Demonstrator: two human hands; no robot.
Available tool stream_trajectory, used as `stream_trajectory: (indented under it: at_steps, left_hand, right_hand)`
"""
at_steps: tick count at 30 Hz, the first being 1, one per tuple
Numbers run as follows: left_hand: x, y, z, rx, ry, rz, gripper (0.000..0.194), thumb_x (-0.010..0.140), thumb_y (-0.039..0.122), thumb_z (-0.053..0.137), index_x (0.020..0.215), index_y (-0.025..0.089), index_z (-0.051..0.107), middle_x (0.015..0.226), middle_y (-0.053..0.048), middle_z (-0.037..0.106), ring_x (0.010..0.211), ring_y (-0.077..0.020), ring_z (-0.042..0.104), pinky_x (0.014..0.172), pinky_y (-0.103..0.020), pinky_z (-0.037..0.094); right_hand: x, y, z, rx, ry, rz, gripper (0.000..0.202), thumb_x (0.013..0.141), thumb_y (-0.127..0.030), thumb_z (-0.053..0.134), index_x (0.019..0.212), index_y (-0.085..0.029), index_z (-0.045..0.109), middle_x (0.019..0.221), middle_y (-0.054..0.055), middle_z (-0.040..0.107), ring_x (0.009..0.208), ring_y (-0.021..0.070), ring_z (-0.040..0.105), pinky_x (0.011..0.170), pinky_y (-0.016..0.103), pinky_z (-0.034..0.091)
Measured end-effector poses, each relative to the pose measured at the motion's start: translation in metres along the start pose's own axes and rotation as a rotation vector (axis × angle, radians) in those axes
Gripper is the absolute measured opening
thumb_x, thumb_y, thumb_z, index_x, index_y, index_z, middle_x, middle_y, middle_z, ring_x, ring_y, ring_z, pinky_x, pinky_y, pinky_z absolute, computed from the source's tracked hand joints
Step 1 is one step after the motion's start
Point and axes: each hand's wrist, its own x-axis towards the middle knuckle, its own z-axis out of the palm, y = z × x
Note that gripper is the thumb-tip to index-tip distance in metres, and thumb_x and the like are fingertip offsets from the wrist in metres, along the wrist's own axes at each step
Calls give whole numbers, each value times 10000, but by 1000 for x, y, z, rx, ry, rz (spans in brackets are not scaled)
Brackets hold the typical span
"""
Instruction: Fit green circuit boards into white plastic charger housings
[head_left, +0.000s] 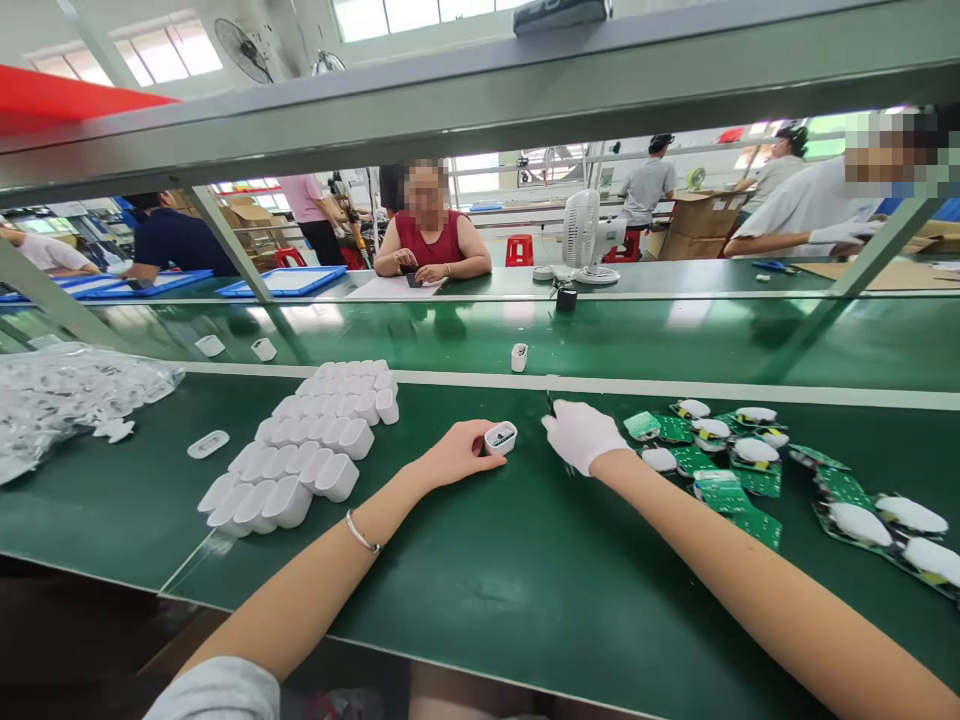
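My bare left hand [459, 455] pinches a small white oval plastic housing [501, 438] at the middle of the green table; its open end faces up, with dark parts inside. Just to the right, apart from the housing, my right hand [581, 437] in a white glove is closed on a thin dark tool, whose tip points up past the fingers; its kind I cannot make out. Rows of white housings [296, 440] stand packed to the left. Green circuit boards [694, 460] with white oval parts lie beside my right hand.
A clear plastic bag of white parts [67, 395] lies far left, near a loose white oval ring [208, 444]. Beyond the pale strip, a single housing [519, 357] stands on the green surface. A metal beam [480, 95] crosses above. A person [431, 235] sits opposite, near a white fan [585, 235].
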Motion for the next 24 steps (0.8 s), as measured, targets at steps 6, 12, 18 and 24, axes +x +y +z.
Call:
stream_trajectory:
  at_steps: [6, 12, 18, 24]
  left_hand:
    - [-8, 11, -33, 446, 158, -78, 553, 729, 248, 563, 1280, 216, 522, 1299, -76, 534, 1104, -250, 521, 962, -354, 408]
    - [-10, -1, -47, 785, 618, -606, 375, 796, 187, 428, 1102, 25, 571, 1111, -265, 573, 1121, -410, 467, 892, -510, 387]
    - [-11, -16, -46, 808, 500, -631, 319, 733, 34, 397, 951, 1, 628, 936, -285, 632, 1087, -417, 499, 859, -520, 380]
    - [-5, -6, -23, 716, 458, -391, 356, 849, 153, 375, 1103, 99, 619, 1012, -175, 632, 1036, -318, 538, 889, -428, 431]
  right_hand:
    - [-23, -14, 5, -67, 81, -291, 432, 856, -278, 521, 1276, -178, 518, 1210, 195, 563, 1115, 314, 541, 845, 427, 461]
    - [-19, -21, 25, 197, -142, -765, 240, 856, -225, 510, 1054, -285, 631, 1019, 15, 595, 857, 136, 593, 794, 248, 459]
    - [18, -1, 1, 93, 64, -299, 174, 826, -289, 540, 937, -254, 670, 947, 33, 606, 854, 161, 586, 740, 236, 437]
    - [85, 39, -23, -34, 230, 66, 356, 895, -252, 388, 1157, -128, 594, 1168, 217, 519, 1031, 290, 566, 791, 355, 437]
